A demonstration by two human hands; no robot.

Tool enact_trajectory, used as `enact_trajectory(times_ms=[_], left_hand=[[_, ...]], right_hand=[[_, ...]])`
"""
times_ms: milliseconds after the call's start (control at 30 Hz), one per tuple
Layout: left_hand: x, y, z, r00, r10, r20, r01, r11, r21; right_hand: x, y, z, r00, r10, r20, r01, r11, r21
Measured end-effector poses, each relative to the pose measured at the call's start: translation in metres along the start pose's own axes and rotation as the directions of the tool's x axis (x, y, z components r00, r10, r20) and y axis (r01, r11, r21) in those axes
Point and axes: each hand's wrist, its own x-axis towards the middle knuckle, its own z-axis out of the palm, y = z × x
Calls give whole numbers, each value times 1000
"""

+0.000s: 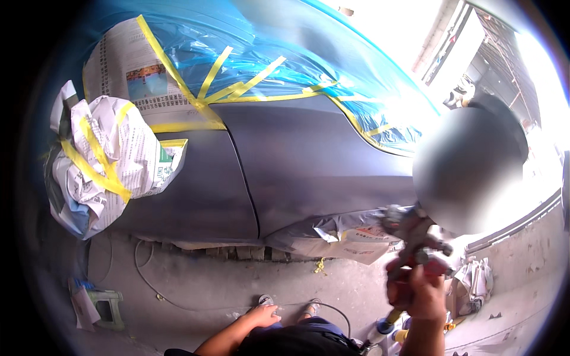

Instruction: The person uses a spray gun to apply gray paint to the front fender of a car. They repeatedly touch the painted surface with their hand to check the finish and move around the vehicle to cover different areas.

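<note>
My right hand (426, 296) is wrapped around a red and metal spray gun (415, 243), raised on the right. On top of the gun is a large, rounded grey cup (469, 172), smeared in the picture, with a dark rim. Low in front of my legs, my left hand (264, 315) holds nothing, its fingers loosely stretched. Facing me is a car side with a dark grey rear panel (309, 142) and a door (196, 196). The gun stands apart from the panel, near its right part.
Blue plastic film (249, 35), yellow tape (169, 65) and newspaper (139, 71) mask the car's windows. A newspaper-wrapped mirror (119, 148) juts out at left. Paper covers the wheel area (356, 243). A hose (190, 308) crosses the floor; a green stool (110, 311) stands at left.
</note>
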Motion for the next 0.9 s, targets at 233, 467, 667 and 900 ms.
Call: enact_trajectory(times_ms=[233,467,667,900], left_hand=[[10,-15,0,995,-20,93,12,997,78],[22,-16,4,991,-22,134,3,990,138],[22,-6,3,991,-30,127,12,991,136],[18,10,-4,983,-84,165,60,988,145]], right_hand=[[-59,-2,-60,754,-1,-657,84,992,96],[-42,4,-43,935,-4,-354,93,967,235],[-2,-5,-29,961,63,-269,17,958,285],[-41,4,-114,783,76,-617,92,967,236]])
